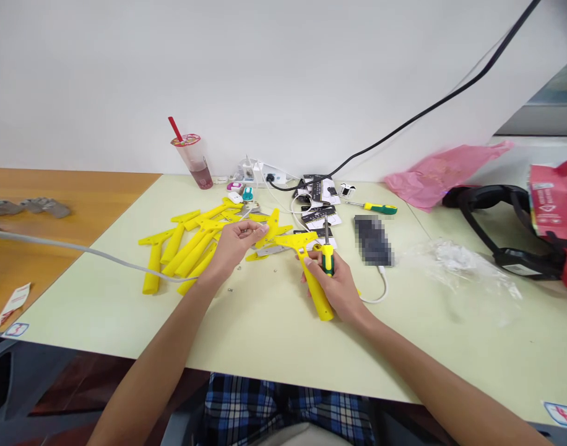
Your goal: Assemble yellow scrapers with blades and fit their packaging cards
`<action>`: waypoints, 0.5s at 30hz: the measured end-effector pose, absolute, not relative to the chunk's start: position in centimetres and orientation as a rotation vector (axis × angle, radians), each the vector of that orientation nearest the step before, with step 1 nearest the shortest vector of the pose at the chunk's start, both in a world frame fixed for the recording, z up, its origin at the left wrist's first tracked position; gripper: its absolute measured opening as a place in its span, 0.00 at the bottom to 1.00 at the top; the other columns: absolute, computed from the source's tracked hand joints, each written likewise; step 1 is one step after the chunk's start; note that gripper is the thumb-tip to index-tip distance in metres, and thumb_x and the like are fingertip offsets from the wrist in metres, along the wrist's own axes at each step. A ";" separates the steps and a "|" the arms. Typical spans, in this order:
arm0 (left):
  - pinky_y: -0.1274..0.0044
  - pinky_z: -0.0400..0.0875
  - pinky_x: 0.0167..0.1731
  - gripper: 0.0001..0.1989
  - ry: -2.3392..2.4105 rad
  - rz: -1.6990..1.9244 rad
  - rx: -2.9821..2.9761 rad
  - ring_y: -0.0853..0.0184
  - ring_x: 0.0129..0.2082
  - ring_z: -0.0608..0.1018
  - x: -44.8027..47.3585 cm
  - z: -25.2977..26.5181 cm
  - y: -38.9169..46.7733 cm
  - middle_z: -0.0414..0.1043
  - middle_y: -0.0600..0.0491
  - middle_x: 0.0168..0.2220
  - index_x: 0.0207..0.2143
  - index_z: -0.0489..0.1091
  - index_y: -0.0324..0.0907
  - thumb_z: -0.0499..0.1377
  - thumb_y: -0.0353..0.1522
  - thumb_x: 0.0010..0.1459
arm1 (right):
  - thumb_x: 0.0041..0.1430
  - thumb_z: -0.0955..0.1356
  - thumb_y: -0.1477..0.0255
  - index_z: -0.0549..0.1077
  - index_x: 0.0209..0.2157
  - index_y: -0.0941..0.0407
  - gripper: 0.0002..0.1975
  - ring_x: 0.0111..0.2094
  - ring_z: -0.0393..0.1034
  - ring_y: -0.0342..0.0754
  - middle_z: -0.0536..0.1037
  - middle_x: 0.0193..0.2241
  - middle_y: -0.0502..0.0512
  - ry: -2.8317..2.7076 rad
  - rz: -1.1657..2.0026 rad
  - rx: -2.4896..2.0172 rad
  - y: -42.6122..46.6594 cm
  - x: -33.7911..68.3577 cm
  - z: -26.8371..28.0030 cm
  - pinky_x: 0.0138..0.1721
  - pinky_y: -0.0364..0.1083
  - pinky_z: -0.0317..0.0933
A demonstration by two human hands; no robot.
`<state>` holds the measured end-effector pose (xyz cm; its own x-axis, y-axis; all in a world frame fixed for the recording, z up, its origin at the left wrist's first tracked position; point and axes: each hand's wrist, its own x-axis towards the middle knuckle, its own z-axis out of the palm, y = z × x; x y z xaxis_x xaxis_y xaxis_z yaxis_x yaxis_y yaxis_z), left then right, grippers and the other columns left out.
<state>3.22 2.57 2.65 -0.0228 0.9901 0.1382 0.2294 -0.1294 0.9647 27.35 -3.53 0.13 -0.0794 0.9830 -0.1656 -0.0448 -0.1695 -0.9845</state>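
My right hand [341,288] is wrapped around a yellow T-shaped scraper handle [318,291]. The same hand also grips a screwdriver [328,255] with a yellow and green handle, its shaft pointing up and away from me. Left of it, my left hand [237,244] is closed, thumb against fingers, on a small flat yellow plate [273,227] with holes. Beneath and beyond that hand lies a pile of yellow scraper handles [186,248], with loose yellow plates and metal blades [272,250] among them. Tiny screws [230,290] are scattered on the table near my left wrist.
A cup with a red straw [197,164] stands by the wall. Behind the pile are a power strip [262,173] and black-and-white packets [318,217]. To the right lie another screwdriver [380,209], a blurred-out phone [372,240], clear plastic [460,266] and a black strap [478,229]. A grey cable [102,251] crosses the left side.
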 end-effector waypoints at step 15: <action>0.76 0.48 0.25 0.20 1.197 0.776 1.556 0.73 0.22 0.56 4.6 3.6 0.7 0.54 0.59 0.20 0.27 0.78 0.41 0.76 0.48 0.50 | 0.56 0.81 0.54 0.69 0.34 0.50 0.23 0.22 0.75 0.51 0.81 0.26 0.50 -1.239 1.560 -1.231 -4.1 27.3 0.3 0.17 0.49 0.72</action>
<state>4.61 0.70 3.64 0.3087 0.9481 -0.0760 0.3181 -0.0276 0.9477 27.26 -4.07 0.30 -0.2279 0.9497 -0.2148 -0.0055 -0.2219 -0.9751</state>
